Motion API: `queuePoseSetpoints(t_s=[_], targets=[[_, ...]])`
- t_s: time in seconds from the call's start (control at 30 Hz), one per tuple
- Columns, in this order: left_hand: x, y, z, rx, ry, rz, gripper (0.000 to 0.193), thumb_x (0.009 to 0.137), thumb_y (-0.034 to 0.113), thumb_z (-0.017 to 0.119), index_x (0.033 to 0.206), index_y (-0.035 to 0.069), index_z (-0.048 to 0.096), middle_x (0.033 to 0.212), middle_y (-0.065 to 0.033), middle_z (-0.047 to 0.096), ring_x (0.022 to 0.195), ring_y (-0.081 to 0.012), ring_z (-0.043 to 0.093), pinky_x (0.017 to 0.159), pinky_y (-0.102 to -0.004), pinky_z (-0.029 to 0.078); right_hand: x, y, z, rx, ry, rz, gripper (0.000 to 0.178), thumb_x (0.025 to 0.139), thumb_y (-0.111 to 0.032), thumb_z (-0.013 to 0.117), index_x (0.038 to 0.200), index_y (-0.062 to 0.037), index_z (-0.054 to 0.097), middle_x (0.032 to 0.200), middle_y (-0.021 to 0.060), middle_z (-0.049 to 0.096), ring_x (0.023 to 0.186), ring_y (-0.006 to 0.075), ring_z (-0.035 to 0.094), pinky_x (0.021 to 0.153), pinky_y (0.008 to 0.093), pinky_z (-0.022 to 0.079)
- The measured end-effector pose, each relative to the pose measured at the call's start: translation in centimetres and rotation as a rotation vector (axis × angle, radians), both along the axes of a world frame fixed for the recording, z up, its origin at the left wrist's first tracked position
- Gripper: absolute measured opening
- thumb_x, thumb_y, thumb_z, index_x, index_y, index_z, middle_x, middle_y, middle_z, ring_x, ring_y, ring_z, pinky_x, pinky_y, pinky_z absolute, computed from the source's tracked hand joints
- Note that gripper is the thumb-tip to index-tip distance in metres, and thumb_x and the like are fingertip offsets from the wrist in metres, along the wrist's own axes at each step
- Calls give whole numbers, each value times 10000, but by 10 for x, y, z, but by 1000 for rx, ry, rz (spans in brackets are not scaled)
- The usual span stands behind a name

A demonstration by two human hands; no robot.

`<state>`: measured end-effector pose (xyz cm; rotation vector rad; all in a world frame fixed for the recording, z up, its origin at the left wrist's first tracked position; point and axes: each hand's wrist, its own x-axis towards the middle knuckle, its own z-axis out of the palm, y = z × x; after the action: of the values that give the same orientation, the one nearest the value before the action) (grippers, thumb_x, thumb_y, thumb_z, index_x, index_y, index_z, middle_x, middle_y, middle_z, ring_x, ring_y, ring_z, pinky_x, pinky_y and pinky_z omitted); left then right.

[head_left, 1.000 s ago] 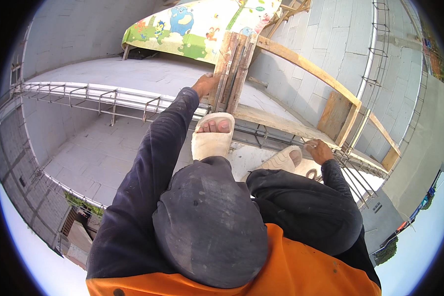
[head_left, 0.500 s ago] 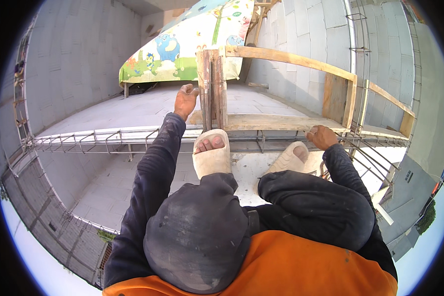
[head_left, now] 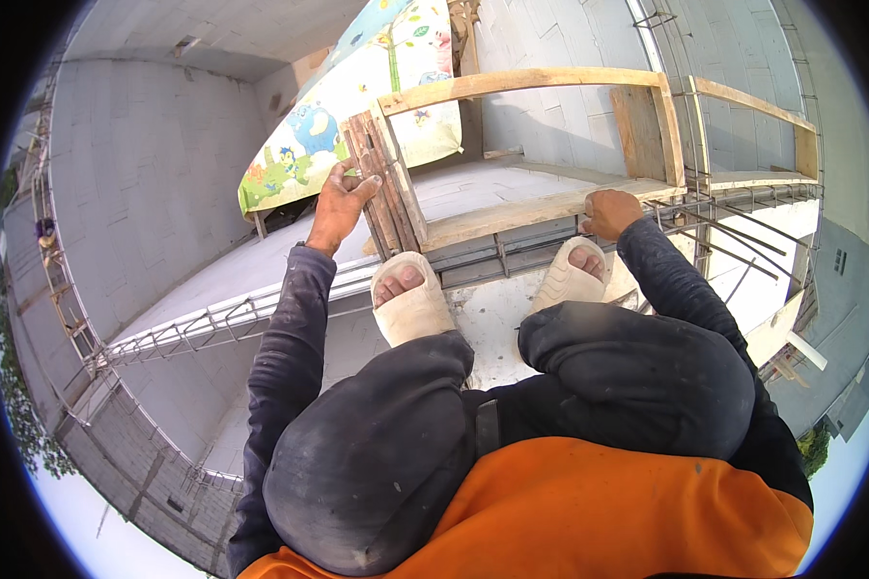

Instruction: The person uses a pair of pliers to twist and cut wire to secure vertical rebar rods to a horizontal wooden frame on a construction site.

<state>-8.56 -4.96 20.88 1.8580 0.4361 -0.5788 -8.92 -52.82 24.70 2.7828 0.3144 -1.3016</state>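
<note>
Steady upright brown wooden planks (head_left: 388,207) evenly with left grip (head_left: 339,205), spread at edge; brace right grip (head_left: 612,212), curled by long pale timber board (head_left: 521,214); cannot tell if pinching anything.

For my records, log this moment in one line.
left hand: beside upright boards; right hand: curled, at lower board; footwear: pale sandals

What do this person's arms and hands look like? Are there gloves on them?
No gloves: the left hand and right hand are both bare. Long, dark, navy-looking sleeves cover both arms down to the wrists. The left sleeve is wrinkled, and so is the right sleeve. The top's body is bright orange.
</note>
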Motion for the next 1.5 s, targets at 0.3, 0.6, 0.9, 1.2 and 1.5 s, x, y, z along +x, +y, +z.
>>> queuePoseSetpoints(t_s=[0.3, 0.6, 0.9, 1.2, 1.5], targets=[[1, -10, -23, -27, -3, -37, 644, 940, 136, 801, 1435, -69, 443, 1053, -111, 693, 903, -141, 637, 787, -279, 520, -25, -31, -4, 12, -85, -252, 601, 813, -573, 827, 1106, -53, 759, 1048, 172, 787, 1050, 370, 745, 918, 496, 559], [-3, -7, -35, 56, -95, -87, 623, 944, 160, 800, 1412, -57, 451, 1005, -94, 665, 840, -149, 610, 745, -287, 514, -29, -35, -1, -6, -98, -222, 716, 838, -701, 745, 1133, -49, 762, 1084, 178, 785, 1078, 361, 739, 943, 531, 530], [-5, -14, -16, 40, -70, -36, 671, 935, 210, 826, 1411, -66, 443, 1214, -219, 709, 1089, -253, 697, 970, -358, 546, -33, -35, -10, -29, -57, -204, 751, 882, -747, 670, 1304, -128, 728, 1137, 154, 784, 1139, 362, 724, 1035, 553, 488], [-2, -19, -6, 44, -23, -23, 702, 916, 237, 838, 1421, -59, 450, 1176, -185, 718, 1035, -234, 699, 928, -367, 555, -40, -43, -13, 56, -172, -256, 747, 835, -771, 710, 1169, -105, 776, 1045, 202, 783, 1028, 387, 748, 994, 513, 532], [-1, -43, -13, 413, -94, 19, 853, 842, 501, 861, 1350, -71, 481, 1039, -220, 725, 967, -331, 725, 899, -413, 561, -36, -43, -9, 91, -175, -276, 743, 792, -734, 776, 1195, -109, 783, 1048, 190, 786, 1032, 377, 749, 969, 491, 544]])
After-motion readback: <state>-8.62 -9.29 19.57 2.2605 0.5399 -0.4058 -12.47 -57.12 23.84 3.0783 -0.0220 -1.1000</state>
